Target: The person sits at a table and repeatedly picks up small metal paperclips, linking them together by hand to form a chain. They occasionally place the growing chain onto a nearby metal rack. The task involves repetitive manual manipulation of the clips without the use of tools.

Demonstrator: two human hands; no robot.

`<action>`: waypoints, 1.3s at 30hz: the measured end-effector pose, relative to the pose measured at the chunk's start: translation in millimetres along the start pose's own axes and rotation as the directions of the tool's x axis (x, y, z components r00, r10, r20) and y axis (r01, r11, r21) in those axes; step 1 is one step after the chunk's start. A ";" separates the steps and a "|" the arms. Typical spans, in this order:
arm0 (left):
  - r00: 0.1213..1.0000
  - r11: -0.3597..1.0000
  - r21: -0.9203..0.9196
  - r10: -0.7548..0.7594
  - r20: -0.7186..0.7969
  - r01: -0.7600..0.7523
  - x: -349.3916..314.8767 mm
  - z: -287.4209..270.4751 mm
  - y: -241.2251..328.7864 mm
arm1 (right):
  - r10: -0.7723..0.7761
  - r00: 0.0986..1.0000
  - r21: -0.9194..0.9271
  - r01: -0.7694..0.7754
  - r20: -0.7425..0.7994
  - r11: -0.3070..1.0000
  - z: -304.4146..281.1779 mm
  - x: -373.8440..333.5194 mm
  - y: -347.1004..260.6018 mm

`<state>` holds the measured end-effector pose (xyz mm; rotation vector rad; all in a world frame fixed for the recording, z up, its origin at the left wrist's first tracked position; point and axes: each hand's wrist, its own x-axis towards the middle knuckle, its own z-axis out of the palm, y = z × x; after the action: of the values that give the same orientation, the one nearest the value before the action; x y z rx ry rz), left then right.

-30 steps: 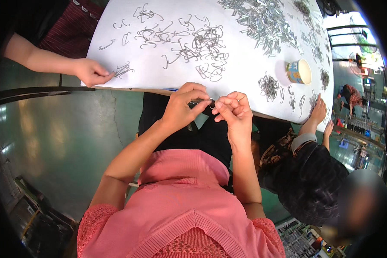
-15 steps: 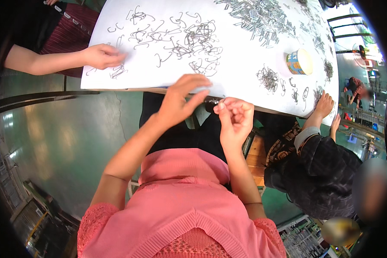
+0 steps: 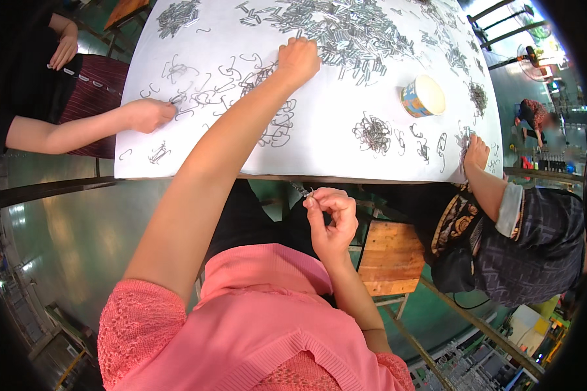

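My left hand [image 3: 299,62] reaches across the white table top [image 3: 332,124], its fingers curled down at the edge of a big pile of short silver metal pieces [image 3: 352,39]. Whatever its fingertips grip is hidden. Below the table's near edge, my right hand [image 3: 336,221] pinches a small thin metal piece [image 3: 311,193] between thumb and forefinger. Under and beside my left forearm lie many bent dark wire hooks [image 3: 277,127], partly covered by the arm. A tight heap of similar wire hooks [image 3: 372,133] sits right of the middle.
A paper cup [image 3: 424,98] with a coloured side stands at the right. On the left, a co-worker's hand [image 3: 153,115] is among wire hooks; at the right, another's hand [image 3: 476,155] touches a small heap. A wooden stool [image 3: 390,257] stands right of my right arm.
My left hand has moved forward from the table's near edge to the metal-piece pile, fingers now closed. My right hand stays low, still pinching. The left co-worker's hand has closed among the hooks.
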<state>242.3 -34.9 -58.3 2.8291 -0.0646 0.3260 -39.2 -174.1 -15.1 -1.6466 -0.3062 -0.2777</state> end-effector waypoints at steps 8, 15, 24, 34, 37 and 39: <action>0.988 0.976 -0.159 0.151 0.020 -0.146 12.6 30.4 -21.8 | 0.067 0.992 0.160 -0.049 -0.109 0.986 -13.5 -3.1 -19.6; 0.990 0.764 -0.643 0.055 0.133 0.044 -71.9 -48.9 -22.5 | 0.070 0.990 0.123 -0.055 -0.126 0.991 -14.4 -7.2 -22.8; 0.874 0.260 -0.853 0.062 0.483 0.453 -187.5 -115.8 -11.3 | 0.024 0.996 0.134 -0.012 -0.082 0.991 -5.3 0.7 -15.7; 0.906 0.258 -0.876 0.010 0.423 0.407 -224.6 -158.2 19.0 | -0.031 0.998 0.056 0.034 -0.051 0.998 14.7 1.9 -13.8; 0.925 0.336 -0.870 -0.003 0.381 0.360 -228.8 -170.0 19.7 | -0.037 0.998 0.010 0.038 -0.047 0.999 19.6 2.0 -12.9; 0.946 0.403 -0.864 -0.014 0.323 0.301 -235.0 -170.5 19.4 | -0.033 0.999 -0.014 0.032 -0.034 0.999 22.9 1.2 -13.8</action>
<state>-24.8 -1.1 52.2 1.7012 -0.0123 -0.1434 -43.1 -150.0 -4.1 -1.6497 -0.3057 -0.3329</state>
